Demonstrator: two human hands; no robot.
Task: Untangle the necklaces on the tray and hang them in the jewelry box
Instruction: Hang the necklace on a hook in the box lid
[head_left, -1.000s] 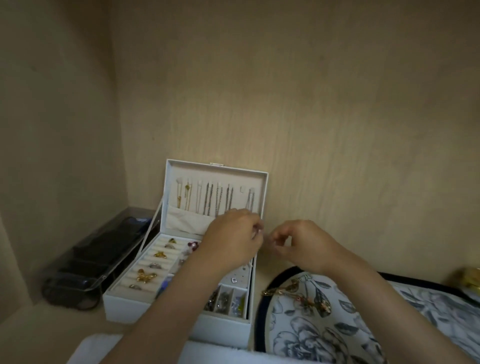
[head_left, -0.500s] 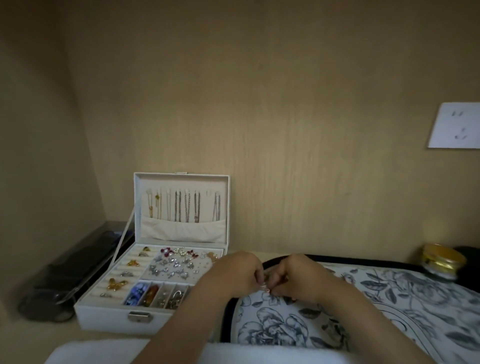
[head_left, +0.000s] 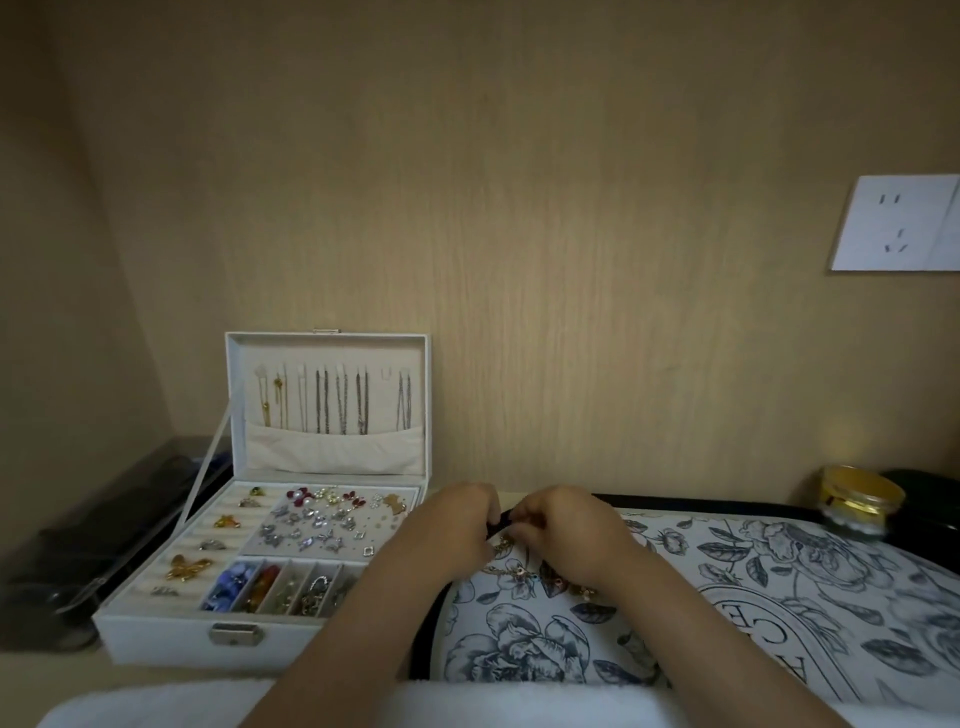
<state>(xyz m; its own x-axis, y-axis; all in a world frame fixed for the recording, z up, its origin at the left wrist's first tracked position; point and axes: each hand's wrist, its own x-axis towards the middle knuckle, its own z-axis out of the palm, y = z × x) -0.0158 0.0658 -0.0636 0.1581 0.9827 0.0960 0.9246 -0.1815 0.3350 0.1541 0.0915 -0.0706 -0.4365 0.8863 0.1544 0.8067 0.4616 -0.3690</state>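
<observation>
A white jewelry box (head_left: 171, 636) stands open at the left, several chains hanging in its upright lid (head_left: 332, 400). To its right lies a floral tray (head_left: 753, 577) with a dark rim. A tangle of gold necklaces (head_left: 524, 571) with small charms lies on the tray's left end. My left hand (head_left: 452, 530) and my right hand (head_left: 566, 535) meet fingertip to fingertip just above the tangle, fingers curled and pinching a chain between them. The pinched part is mostly hidden by the fingers.
The box's base holds brooches, rings and beads (head_left: 311, 525). A dark clear-lidded case (head_left: 104, 525) sits at far left. A gold-lidded jar (head_left: 857, 501) stands at the tray's far right. A wall socket (head_left: 898, 223) is on the wooden back panel. White cloth (head_left: 208, 701) lies along the front edge.
Both hands came down and right from the box's lid to the left end of the tray, where they now pinch at the tangle. The view swung right.
</observation>
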